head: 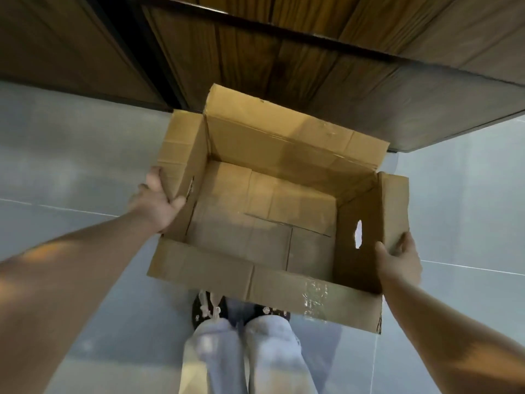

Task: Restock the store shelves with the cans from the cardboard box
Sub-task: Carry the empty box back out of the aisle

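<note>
Behind the cardboard box (264, 211), a dark wood-grain shelf unit (312, 66) is seen, its panels running across the top of the view; no cans can be made out on it from this angle. Beneath the box, a pale tiled floor (71, 155) is spread, and whether the box rests on it or is lifted just clear cannot be told. The box itself is held open-topped, its four flaps folded outward, and its bare bottom is fully exposed: no cans are seen inside, so the restocking is judged to be finished or nearly so.

At the box's left wall, the left hand (159, 203) is clamped over the upright flap, thumb inside and fingers wrapped outside. At the box's right wall, beside the oval handle cut-out (358, 234), the right hand (397, 260) is closed on the flap edge in the same way. The opposed grip on both end walls is judged to serve carrying or shifting the empty box evenly.

Below the box's near flap, light trouser legs (250, 356) and dark shoes (207, 311) are visible.
</note>
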Available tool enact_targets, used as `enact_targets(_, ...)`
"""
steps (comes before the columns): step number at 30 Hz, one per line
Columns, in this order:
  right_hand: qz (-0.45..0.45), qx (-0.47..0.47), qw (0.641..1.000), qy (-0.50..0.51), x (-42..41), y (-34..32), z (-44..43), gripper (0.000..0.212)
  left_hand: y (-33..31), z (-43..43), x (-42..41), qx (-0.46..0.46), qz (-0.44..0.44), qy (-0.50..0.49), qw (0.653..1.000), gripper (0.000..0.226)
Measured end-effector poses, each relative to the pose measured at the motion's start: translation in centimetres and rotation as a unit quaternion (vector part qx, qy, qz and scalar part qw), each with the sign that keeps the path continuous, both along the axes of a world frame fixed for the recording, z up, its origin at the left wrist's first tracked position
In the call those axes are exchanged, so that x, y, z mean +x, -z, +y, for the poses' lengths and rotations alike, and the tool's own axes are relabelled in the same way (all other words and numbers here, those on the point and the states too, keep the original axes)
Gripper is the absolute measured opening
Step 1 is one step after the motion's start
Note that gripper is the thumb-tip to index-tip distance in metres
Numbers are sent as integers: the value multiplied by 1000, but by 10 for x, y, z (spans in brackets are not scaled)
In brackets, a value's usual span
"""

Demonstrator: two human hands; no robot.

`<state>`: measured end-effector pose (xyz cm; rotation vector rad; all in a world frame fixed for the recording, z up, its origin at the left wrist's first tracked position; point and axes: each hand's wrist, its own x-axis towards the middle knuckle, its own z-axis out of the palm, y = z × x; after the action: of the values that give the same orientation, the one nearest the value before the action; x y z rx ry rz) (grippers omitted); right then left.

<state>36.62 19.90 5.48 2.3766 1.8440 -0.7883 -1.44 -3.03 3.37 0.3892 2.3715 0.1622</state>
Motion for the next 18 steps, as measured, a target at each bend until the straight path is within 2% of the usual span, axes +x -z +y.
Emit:
enact_targets(6, 63, 29, 998, 4, 3, 71, 43, 57, 67, 18, 34, 42, 64, -14, 997, 80)
enact_targets(12, 112, 42, 993, 5, -7, 112, 49, 56, 105, 16, 26, 18, 90, -27, 995, 80)
enact_targets(18, 46, 39, 998, -21, -3, 121, 46, 56, 112, 15, 37, 25, 73, -23, 997, 78)
